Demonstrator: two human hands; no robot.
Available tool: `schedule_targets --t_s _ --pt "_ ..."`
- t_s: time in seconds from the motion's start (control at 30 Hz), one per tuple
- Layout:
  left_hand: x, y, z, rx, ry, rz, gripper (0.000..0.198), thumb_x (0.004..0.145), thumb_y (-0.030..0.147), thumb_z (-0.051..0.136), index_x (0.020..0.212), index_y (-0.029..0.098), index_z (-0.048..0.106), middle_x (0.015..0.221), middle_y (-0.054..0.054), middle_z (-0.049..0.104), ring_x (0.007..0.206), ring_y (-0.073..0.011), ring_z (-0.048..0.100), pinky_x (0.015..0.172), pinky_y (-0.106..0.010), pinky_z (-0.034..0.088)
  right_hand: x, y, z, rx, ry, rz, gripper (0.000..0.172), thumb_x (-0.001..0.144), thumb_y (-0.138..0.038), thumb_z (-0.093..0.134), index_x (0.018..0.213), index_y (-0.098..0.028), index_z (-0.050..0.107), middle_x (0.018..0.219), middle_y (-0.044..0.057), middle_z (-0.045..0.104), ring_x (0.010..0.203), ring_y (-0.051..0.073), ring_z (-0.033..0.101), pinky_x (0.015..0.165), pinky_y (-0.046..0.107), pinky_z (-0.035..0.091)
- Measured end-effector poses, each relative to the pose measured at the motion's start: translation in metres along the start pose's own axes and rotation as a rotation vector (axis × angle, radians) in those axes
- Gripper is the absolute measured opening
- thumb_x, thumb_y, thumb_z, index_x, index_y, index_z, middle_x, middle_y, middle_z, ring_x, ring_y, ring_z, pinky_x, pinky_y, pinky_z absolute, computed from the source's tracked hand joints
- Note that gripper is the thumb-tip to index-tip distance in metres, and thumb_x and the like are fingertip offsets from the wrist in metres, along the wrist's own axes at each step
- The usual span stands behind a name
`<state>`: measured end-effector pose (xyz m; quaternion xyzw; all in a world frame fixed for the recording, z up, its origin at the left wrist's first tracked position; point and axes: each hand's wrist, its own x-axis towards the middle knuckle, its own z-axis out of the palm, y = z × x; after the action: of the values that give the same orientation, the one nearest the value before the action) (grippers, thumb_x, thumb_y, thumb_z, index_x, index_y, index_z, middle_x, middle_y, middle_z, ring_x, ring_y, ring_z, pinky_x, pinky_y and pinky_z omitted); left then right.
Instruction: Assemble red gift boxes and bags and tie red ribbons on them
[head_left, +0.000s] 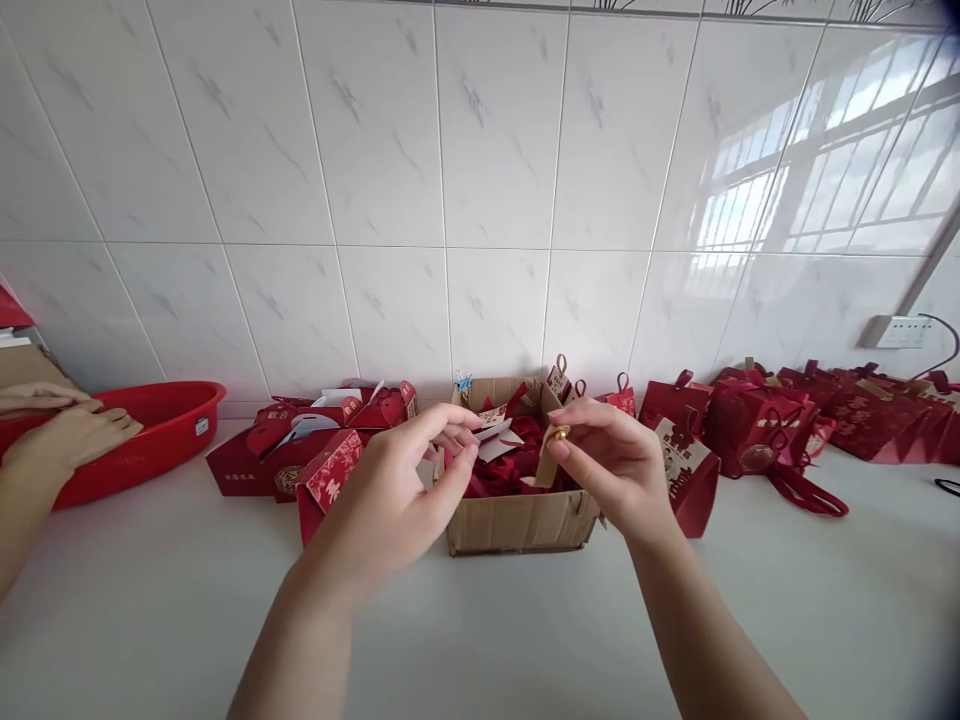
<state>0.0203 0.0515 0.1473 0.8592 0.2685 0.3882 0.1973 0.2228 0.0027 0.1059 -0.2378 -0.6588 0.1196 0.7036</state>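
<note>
My right hand (611,460) pinches a tan strip (547,466) with a small gold bell at its top, held above the right side of a cardboard box (517,527). Dark red ribbons (529,450) and a few printed cards (501,446) lie in the box. Over the box's left side, my left hand (409,478) has its thumb and fingers near each other, close to the cards. Whether it holds one of them is unclear.
Red gift boxes (251,460) stand left of the cardboard box, and red bags (757,420) line the wall at the right. At far left, another person's hands (75,430) are by a red basin (176,430). A socket (898,331) is on the wall.
</note>
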Motion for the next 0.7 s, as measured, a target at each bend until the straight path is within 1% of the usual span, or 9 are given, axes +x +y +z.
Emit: schedule_targets --t_s 0.1,0.17,0.27,0.37,0.43,0.53,0.6,0.7 --pt "-0.002 0.005 0.003 -0.021 -0.021 0.013 0.013 0.094 0.033 0.052 0.104 0.031 0.06 0.102 0.006 0.069 0.094 -0.0113 0.064 0.079 -0.02 0.048 -0.002 -0.01 0.005 0.083 -0.046 0.038 0.027 0.083 -0.012 0.067 0.104 -0.029 0.071 0.075 -0.001 0.062 0.067 0.009 0.057 0.058 0.02 0.05" --pt "-0.002 0.007 0.006 -0.062 -0.054 0.028 0.013 0.095 0.033 0.052 0.103 0.029 0.061 0.104 0.005 0.069 0.092 -0.0114 0.065 0.079 -0.02 0.049 -0.004 -0.013 0.009 0.134 -0.05 0.063 0.027 0.082 -0.013 0.069 0.103 -0.029 0.072 0.07 -0.002 0.061 0.065 0.01 0.057 0.058 0.021 0.052" --pt "-0.003 0.01 0.009 -0.106 -0.091 0.06 0.014 0.096 0.031 0.05 0.104 0.028 0.06 0.107 0.003 0.068 0.093 -0.0118 0.064 0.081 -0.022 0.049 -0.005 -0.015 0.013 0.212 -0.051 0.092 0.025 0.079 -0.015 0.072 0.1 -0.029 0.073 0.07 -0.001 0.063 0.065 0.01 0.059 0.061 0.022 0.054" --pt "-0.002 0.01 0.011 -0.112 -0.105 0.081 0.016 0.096 0.03 0.049 0.108 0.027 0.06 0.109 0.002 0.067 0.093 -0.0117 0.063 0.081 -0.023 0.049 -0.006 -0.015 0.014 0.308 -0.068 0.131 0.024 0.077 -0.017 0.076 0.098 -0.029 0.074 0.071 -0.001 0.063 0.065 0.01 0.059 0.059 0.021 0.053" --pt "-0.003 0.01 0.011 -0.116 -0.113 0.088 0.017 0.096 0.028 0.05 0.109 0.027 0.06 0.109 0.002 0.066 0.093 -0.0116 0.062 0.081 -0.024 0.05 -0.007 -0.013 0.014 0.381 -0.096 0.156 0.025 0.077 -0.018 0.076 0.1 -0.03 0.074 0.07 -0.002 0.062 0.061 0.009 0.059 0.054 0.02 0.051" --pt "-0.003 0.01 0.011 -0.117 -0.106 0.094 0.017 0.095 0.026 0.051 0.109 0.027 0.06 0.107 0.001 0.066 0.092 -0.0119 0.062 0.08 -0.024 0.05 -0.008 -0.012 0.014 0.471 -0.141 0.176 0.024 0.08 -0.02 0.073 0.102 -0.03 0.073 0.071 -0.002 0.06 0.055 0.007 0.056 0.044 0.017 0.043" --pt "-0.004 0.01 0.01 -0.11 -0.094 0.103 0.014 0.094 0.024 0.053 0.106 0.026 0.06 0.103 0.002 0.066 0.091 -0.0118 0.062 0.08 -0.023 0.049 -0.009 -0.013 0.015 0.508 -0.139 0.194 0.021 0.082 -0.022 0.072 0.102 -0.029 0.074 0.071 -0.002 0.06 0.053 0.006 0.054 0.044 0.017 0.041" --pt "-0.005 0.009 0.01 -0.105 -0.077 0.124 0.013 0.092 0.02 0.053 0.103 0.026 0.059 0.099 0.003 0.066 0.09 -0.0108 0.061 0.078 -0.021 0.049 -0.007 -0.017 0.015 0.572 -0.086 0.248 0.017 0.08 -0.024 0.074 0.097 -0.029 0.075 0.067 -0.003 0.058 0.05 0.004 0.05 0.047 0.016 0.041"
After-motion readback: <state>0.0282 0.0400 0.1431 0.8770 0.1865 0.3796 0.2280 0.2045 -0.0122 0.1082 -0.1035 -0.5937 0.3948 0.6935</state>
